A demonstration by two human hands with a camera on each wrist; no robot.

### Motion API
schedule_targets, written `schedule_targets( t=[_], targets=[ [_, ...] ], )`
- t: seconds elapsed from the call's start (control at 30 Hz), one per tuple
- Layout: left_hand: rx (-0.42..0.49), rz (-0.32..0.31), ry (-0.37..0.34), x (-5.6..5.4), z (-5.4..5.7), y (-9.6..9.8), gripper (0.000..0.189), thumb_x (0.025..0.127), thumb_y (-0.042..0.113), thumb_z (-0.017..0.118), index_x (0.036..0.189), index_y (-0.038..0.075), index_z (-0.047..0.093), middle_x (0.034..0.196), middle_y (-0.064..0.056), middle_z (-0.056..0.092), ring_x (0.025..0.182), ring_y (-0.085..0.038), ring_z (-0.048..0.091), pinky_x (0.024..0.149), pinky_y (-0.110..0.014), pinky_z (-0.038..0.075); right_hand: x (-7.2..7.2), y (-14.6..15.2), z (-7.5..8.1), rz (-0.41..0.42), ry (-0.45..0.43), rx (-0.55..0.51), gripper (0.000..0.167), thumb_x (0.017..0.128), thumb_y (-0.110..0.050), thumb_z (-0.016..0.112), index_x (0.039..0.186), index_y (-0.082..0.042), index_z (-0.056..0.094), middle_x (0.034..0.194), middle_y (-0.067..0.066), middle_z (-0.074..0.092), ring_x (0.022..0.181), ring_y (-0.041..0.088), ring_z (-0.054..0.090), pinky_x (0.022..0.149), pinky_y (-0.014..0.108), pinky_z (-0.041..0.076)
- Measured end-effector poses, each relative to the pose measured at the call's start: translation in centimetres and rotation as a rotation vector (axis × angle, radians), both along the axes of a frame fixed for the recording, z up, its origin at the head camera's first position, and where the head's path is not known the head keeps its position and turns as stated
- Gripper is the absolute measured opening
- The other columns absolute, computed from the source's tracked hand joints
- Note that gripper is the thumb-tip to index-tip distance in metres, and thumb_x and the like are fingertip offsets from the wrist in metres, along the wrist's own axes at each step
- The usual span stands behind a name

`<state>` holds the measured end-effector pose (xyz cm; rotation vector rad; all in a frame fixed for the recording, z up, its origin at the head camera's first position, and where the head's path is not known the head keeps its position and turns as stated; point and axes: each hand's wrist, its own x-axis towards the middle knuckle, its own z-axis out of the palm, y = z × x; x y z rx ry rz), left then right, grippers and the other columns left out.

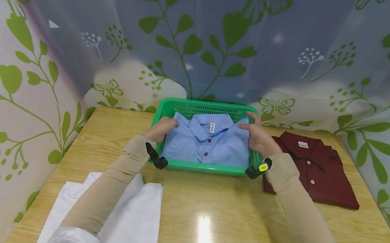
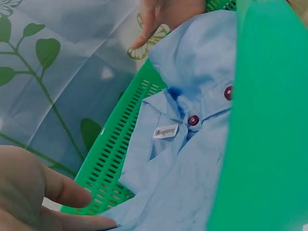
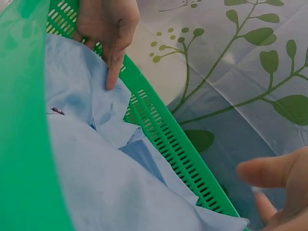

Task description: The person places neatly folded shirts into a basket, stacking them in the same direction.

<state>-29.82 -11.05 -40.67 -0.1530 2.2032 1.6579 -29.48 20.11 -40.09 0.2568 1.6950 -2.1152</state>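
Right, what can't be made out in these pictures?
Floor of the green basket, head view: covered by the blue shirt.
White garment, head view: crossed by the left sleeve and cut off by the bottom edge.
Part of the maroon shirt, head view: behind the right hand and right sleeve.
Maroon shirt's label, head view: print too small to read.
Blue shirt's label, left wrist view: print too blurred to read surely.

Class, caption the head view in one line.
Hands at either side of a blue shirt in a green basket.
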Motion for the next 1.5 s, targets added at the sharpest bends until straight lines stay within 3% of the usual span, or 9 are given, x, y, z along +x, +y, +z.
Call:
schedule_targets(
  t=[0.13,0.27,0.43,0.67,0.8,0.9,1.0,1.17,1.5],
  targets=[
    [0.063,0.031,-0.059,0.0,0.5,-0.1,0.019,0.096,0.001,0.039,0.089,0.011,0.024,0.147,-0.013,0.026,0.120,-0.025,0.026,0.087,-0.039,0.024,0.0,0.1,-0.3,0.076,-0.031,0.012,0.053,0.106,-0.012,0.041,0.157,-0.008,0.026,0.161,-0.002,-0.029,0.148,0.023,-0.020,0.120,0.044,-0.003],
    [0.110,0.013,-0.064,0.4,1.0,-0.2,0.018,0.097,0.003,0.038,0.114,0.009,0.040,0.162,-0.011,0.009,0.137,-0.022,0.018,0.092,-0.038,0.026,-0.2,0.0,-0.5,0.099,-0.085,-0.015,0.066,0.105,-0.011,0.042,0.157,-0.001,0.003,0.161,0.002,-0.029,0.149,0.024,-0.004,0.120,0.035,0.007],
    [0.046,-0.066,-0.049,0.4,0.1,-0.4,0.045,0.097,0.006,0.038,0.141,0.003,0.035,0.165,-0.009,-0.004,0.149,-0.023,0.001,0.110,-0.036,0.021,-0.3,-0.4,-0.6,0.068,-0.126,-0.070,0.075,0.106,-0.011,0.040,0.155,-0.008,-0.016,0.162,0.002,-0.024,0.149,0.023,0.006,0.119,0.032,0.010],
    [-0.310,-0.172,0.008,-7.1,-8.8,-1.3,0.085,0.093,0.011,0.053,0.161,0.025,0.005,0.166,-0.013,0.000,0.150,-0.032,0.003,0.109,-0.046,0.027,-0.4,-1.0,-1.1,0.081,-0.126,-0.025,0.076,0.106,-0.017,0.038,0.155,-0.008,-0.020,0.159,0.001,-0.031,0.149,0.021,-0.009,0.120,0.033,0.003],
    [-0.321,-0.194,0.038,-4.1,-5.4,-0.7,0.090,0.092,0.004,0.050,0.160,0.034,-0.001,0.165,-0.012,-0.006,0.149,-0.036,0.000,0.105,-0.049,0.029,-0.1,-0.7,-1.3,0.154,-0.083,0.013,0.076,0.103,-0.027,0.047,0.157,-0.008,-0.002,0.162,0.005,-0.023,0.147,0.023,0.007,0.118,0.033,0.012],
    [-0.264,-0.228,0.030,-1.0,-2.0,-0.5,0.086,0.092,0.002,0.043,0.160,0.025,-0.004,0.165,-0.013,-0.006,0.147,-0.035,0.008,0.105,-0.048,0.028,0.6,-0.6,-1.3,0.243,-0.050,0.093,0.075,0.101,-0.033,0.053,0.156,-0.005,0.011,0.163,0.010,-0.015,0.145,0.027,0.011,0.117,0.039,0.015],
    [-0.245,-0.326,-0.042,1.0,0.0,-0.7,0.070,0.098,0.009,0.042,0.159,0.013,0.009,0.165,-0.016,0.004,0.145,-0.034,0.017,0.110,-0.052,0.028,1.3,-0.7,-1.3,0.350,-0.013,0.223,0.065,0.102,-0.031,0.051,0.154,-0.002,0.025,0.164,0.014,-0.006,0.147,0.032,0.006,0.119,0.048,0.011],
    [-0.285,-0.449,-0.180,2.1,0.8,-1.1,0.063,0.102,0.021,0.045,0.156,0.000,0.019,0.164,-0.017,0.009,0.149,-0.036,0.010,0.115,-0.059,0.020,1.8,-1.5,-1.4,0.403,0.016,0.385,0.053,0.104,-0.017,0.045,0.148,0.010,0.035,0.164,0.020,0.005,0.149,0.036,-0.005,0.118,0.055,-0.004],
    [-0.320,-0.419,-0.226,2.0,0.7,-1.1,0.067,0.105,0.019,0.032,0.157,0.002,-0.006,0.162,-0.015,-0.021,0.150,-0.036,-0.003,0.113,-0.061,0.022,1.7,-1.9,-1.5,0.327,-0.010,0.412,0.066,0.104,-0.013,0.041,0.153,0.011,0.003,0.162,0.019,-0.015,0.149,0.034,-0.013,0.119,0.050,-0.003]
  ],
)
